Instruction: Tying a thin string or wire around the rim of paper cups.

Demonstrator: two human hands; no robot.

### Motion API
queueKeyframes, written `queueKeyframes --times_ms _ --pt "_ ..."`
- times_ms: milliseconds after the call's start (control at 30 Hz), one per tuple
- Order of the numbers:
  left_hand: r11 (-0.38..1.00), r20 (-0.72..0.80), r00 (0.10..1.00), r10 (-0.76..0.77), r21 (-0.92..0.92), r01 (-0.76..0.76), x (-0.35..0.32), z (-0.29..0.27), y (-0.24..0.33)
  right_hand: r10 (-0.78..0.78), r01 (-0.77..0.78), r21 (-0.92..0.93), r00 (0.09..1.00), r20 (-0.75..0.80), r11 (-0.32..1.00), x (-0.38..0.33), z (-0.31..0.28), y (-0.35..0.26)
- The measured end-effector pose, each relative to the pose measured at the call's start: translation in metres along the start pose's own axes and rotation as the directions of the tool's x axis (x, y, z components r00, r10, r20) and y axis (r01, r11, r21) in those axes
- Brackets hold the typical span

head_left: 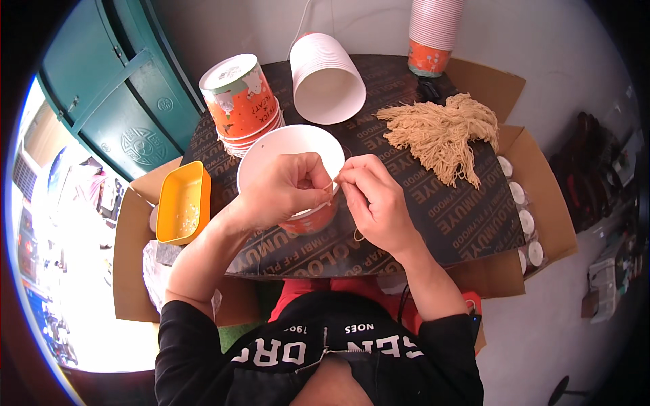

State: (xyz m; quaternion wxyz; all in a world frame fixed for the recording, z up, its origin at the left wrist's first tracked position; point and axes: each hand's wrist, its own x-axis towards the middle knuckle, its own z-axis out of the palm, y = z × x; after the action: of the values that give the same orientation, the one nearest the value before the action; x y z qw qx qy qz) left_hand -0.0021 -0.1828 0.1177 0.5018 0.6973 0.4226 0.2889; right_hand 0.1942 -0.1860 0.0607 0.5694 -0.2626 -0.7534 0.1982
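Paper tub [281, 141], one: white inside, mouth up, near side of table [440, 233]. Cord [359, 235], thin, one: at the tub's right rim, loop showing nearer. Left hand [281, 189]: over the mouth; grip pinched closed, apparently on cord. Right hand [374, 196]: just right of rim, grip likewise. Yarn bundle [440, 132]: far right.

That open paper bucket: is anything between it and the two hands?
Nothing visible: the left hand is over part of the paper bucket, and the right hand is by its right rim. Contact is hard to tell.
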Motion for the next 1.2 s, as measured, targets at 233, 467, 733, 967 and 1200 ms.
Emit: queueKeyframes --times_ms 233,467,733,967,1200 --pt "0.922 -0.146 0.957 0.252 0.336 -0.192 -0.004 0.013 -0.002 -0.148 0.148 -0.187 0.989 0.012 0.971 0.007 0.003 0.006" --pt "0.831 -0.224 0.877 0.424 0.48 -0.28 -0.004 0.019 -0.003 -0.114 0.126 -0.197 0.991 0.068 0.972 0.011 0.01 0.014" --pt "0.79 -0.295 0.838 0.459 0.568 -0.232 -0.005 0.021 -0.011 -0.092 0.111 -0.136 0.986 0.139 0.984 0.013 0.007 0.015" --pt "0.617 -0.273 0.745 0.609 0.753 -0.229 -0.006 0.023 -0.023 0.059 -0.064 0.052 0.994 0.09 0.997 0.016 0.008 0.012" --pt "0.63 -0.277 0.708 0.65 0.717 -0.297 -0.007 0.026 -0.031 0.177 -0.219 0.154 0.952 0.249 0.963 0.018 0.004 0.008"
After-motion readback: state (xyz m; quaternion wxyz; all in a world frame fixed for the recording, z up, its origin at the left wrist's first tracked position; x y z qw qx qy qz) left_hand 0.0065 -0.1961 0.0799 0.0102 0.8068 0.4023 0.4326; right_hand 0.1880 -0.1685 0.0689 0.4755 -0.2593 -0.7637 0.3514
